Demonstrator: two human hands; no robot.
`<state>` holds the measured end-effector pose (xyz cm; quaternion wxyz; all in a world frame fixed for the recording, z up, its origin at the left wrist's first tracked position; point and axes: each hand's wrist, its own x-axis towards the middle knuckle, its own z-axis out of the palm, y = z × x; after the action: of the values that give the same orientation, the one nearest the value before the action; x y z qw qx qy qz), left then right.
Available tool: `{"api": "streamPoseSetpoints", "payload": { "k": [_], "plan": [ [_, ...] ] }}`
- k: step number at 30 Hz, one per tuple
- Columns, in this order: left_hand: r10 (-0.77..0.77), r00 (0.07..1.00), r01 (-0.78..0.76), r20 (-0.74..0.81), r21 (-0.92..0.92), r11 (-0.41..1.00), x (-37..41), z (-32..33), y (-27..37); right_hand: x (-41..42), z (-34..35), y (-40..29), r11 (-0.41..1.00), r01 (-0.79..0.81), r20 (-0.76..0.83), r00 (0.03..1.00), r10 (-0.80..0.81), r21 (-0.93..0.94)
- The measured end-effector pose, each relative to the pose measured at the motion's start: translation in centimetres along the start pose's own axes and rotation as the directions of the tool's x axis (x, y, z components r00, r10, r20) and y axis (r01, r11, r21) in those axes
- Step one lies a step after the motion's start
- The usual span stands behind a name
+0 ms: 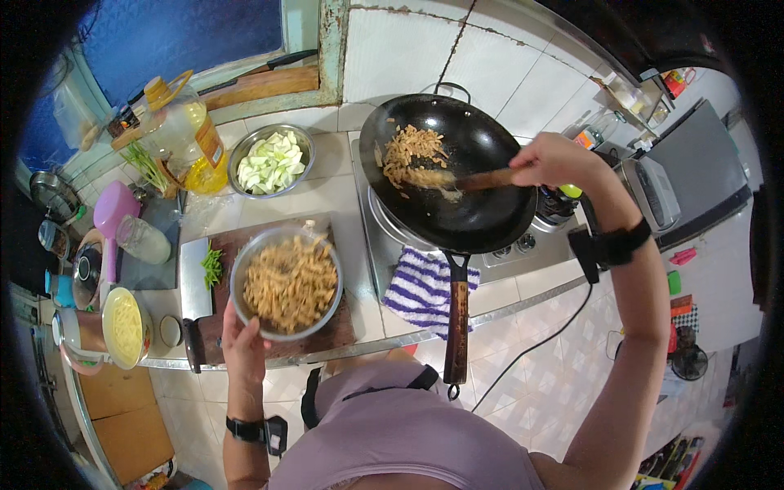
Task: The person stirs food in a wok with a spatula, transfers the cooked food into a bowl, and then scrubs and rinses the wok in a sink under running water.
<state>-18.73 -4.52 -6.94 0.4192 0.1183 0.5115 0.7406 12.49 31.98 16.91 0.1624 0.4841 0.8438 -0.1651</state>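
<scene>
My left hand (244,343) grips the near-left rim of a metal bowl (238,280), fingers under it and thumb at its edge. Brown cooked strips (294,288), possibly meat, fill the bowl, which is held over a wooden cutting board (344,324). A wooden spatula (488,179) is in my right hand (554,160); its blurred head is down in a black wok (474,131). Similar brown pieces (416,146) lie in the wok's left half. The wok sits on the gas stove, its wooden handle (458,331) pointing towards my body.
A cleaver (196,269) and chopped greens (212,266) lie left of the bowl. Behind stand sliced pale-green vegetables (272,162) in a steel bowl and an oil jug (184,138). A striped towel (422,288) lies under the wok handle. A bowl of yellow shreds (127,327) stands far left.
</scene>
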Motion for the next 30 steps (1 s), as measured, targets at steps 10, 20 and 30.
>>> {"api": "streamPoseSetpoints", "payload": {
  "k": [10,20,30],
  "plan": [
    [-0.078,0.991,0.076,-0.109,-0.019,0.997,-4.8,-7.7,-5.7,0.1,-6.0,1.8,0.827,-0.140,-0.054,0.990,0.133,-0.544],
    [-0.048,0.991,0.102,-0.123,0.475,0.874,-5.0,-8.5,-5.4,4.7,-5.7,-0.1,0.685,-0.193,-0.391,0.909,-0.146,-0.703],
    [-0.120,0.903,-0.077,0.413,0.431,0.899,-6.1,5.7,-2.1,7.2,-6.7,-0.9,0.577,0.046,-0.233,0.886,-0.401,-0.815]
  ]
}}
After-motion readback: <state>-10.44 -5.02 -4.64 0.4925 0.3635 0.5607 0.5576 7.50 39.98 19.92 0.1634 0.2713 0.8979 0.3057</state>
